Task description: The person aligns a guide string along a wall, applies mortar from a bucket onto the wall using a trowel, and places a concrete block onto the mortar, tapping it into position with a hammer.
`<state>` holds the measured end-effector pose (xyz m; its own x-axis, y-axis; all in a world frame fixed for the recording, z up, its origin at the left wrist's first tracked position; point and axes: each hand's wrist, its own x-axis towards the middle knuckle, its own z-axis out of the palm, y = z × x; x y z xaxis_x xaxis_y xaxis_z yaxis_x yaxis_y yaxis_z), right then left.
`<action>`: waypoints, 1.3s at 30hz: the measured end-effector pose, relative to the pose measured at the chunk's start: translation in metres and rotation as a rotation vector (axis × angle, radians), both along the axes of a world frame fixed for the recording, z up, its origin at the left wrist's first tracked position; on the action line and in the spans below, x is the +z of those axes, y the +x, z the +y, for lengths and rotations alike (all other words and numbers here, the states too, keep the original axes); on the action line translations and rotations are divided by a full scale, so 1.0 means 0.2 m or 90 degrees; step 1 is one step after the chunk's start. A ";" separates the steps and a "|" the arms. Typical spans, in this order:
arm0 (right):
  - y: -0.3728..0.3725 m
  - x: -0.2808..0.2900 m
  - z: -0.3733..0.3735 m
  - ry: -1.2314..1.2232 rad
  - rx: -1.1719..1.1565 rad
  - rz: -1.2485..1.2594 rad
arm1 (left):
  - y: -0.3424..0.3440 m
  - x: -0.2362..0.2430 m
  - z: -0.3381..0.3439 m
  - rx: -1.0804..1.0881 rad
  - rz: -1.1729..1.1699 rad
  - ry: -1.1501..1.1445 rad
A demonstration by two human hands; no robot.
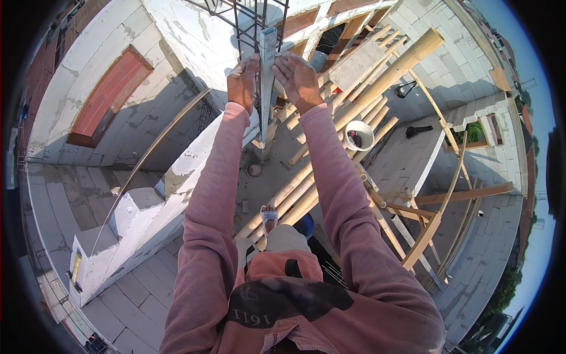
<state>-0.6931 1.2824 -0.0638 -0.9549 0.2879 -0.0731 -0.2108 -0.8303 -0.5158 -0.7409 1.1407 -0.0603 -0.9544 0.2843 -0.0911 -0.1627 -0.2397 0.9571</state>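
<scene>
Ahead of me at the top middle, a long grey metal bar [267,59] with a rectangular section stands upright. My left hand [242,82] grips its left side, fingers bent against it. From the right, my right hand [298,81] presses its curled fingers to the bar's other side; its fingertips are partly hidden. Both hands look dusty. Right behind the bar rises a cage of steel reinforcing bars [250,30], close to the hands. The bar's lower end reaches down beside a white block wall [197,159].
Bamboo poles [300,197] form a platform under my sandalled foot [269,215]. A white bucket [359,135] stands on poles at right, near a thick bamboo pole [407,62] and a grey board [357,66]. Wooden props [424,239] lean lower right. Floor lies far below.
</scene>
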 end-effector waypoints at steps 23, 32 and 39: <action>-0.01 0.08 -0.04 0.357 -0.205 -0.037 | 0.07 0.05 0.14 0.174 0.025 0.064; 0.00 0.22 0.00 0.254 -0.128 -0.012 | 0.08 0.07 0.10 0.078 0.015 0.153; 0.05 0.27 -0.02 0.085 -0.128 -0.009 | 0.12 0.09 0.08 0.136 0.204 -0.051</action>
